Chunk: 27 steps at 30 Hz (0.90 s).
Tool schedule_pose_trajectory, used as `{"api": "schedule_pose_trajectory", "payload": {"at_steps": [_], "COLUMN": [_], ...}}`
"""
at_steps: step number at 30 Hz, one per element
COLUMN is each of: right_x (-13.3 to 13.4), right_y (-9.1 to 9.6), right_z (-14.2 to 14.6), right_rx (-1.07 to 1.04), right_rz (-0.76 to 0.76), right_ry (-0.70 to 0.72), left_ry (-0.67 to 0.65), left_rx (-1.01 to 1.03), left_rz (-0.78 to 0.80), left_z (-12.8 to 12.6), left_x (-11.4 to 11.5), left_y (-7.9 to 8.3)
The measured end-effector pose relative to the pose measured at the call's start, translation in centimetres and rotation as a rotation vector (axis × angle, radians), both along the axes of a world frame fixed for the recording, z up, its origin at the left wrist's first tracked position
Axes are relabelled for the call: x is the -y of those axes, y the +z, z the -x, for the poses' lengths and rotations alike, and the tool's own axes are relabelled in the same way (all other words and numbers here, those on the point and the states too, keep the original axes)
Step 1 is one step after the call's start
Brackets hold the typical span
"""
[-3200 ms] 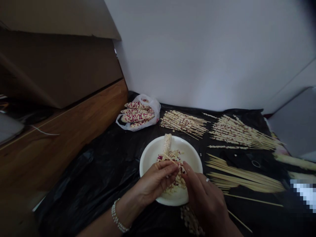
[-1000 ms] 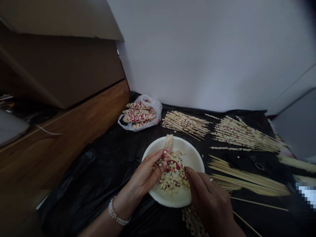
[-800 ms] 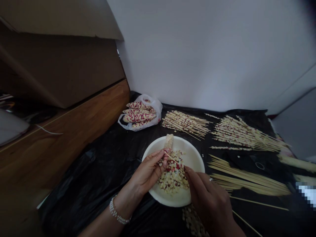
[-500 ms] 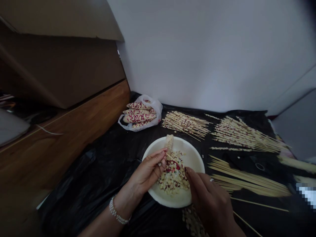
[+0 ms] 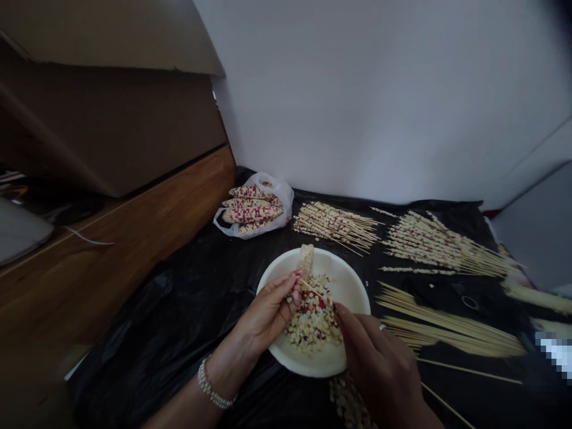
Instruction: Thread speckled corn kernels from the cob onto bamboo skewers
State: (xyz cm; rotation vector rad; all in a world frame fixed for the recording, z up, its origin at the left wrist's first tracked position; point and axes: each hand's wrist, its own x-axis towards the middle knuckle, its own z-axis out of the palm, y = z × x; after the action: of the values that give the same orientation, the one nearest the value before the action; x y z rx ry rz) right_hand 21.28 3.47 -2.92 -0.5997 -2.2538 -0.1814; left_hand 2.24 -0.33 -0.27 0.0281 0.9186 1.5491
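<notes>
Over a white bowl (image 5: 357, 287) my two hands meet at a thin wooden skewer (image 5: 311, 288). My left hand (image 5: 270, 307) pinches at the skewer's far end with thumb and forefinger, and pale corn kernels show by its curled fingers. What lies right at the pinch is too small to make out. My right hand (image 5: 379, 351), with a ring on one finger, is closed around the skewer's near part and hides it. Loose cream and dark red corn kernels (image 5: 308, 336) lie in the bowl below. A bare corn cob (image 5: 306, 257) leans at its far side.
Speckled corn cobs (image 5: 252, 213) sit in a white plastic bag (image 5: 286, 199) at the back. Two piles of kernel-threaded skewers (image 5: 333, 223) lie to its right, with plain skewers (image 5: 447, 325) nearer. Black plastic sheeting (image 5: 179, 310) covers the surface; a wall (image 5: 379, 101) stands behind.
Both hands stay over the bowl in nearly the same pose, with the skewer between them. Only very slight shifts of the fingers show.
</notes>
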Motion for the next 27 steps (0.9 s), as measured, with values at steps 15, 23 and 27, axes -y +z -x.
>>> {"api": "schedule_pose_trajectory", "payload": {"at_steps": [15, 23, 27], "right_x": [0.2, 0.4, 0.5], "right_y": [0.2, -0.3, -0.4], "right_z": [0.1, 0.0, 0.1], "right_rx": [-0.001, -0.028, -0.036], "right_rz": [-0.022, 0.009, 0.026], "right_ry": [-0.019, 0.007, 0.012], "left_ry": [-0.02, -0.021, -0.023], "left_rx": [-0.089, -0.137, -0.156], "left_rz": [-0.033, -0.013, -0.016], "left_z": [-0.6, -0.9, -1.3], "left_x": [0.1, 0.2, 0.4], "left_y": [-0.3, 0.2, 0.2]}}
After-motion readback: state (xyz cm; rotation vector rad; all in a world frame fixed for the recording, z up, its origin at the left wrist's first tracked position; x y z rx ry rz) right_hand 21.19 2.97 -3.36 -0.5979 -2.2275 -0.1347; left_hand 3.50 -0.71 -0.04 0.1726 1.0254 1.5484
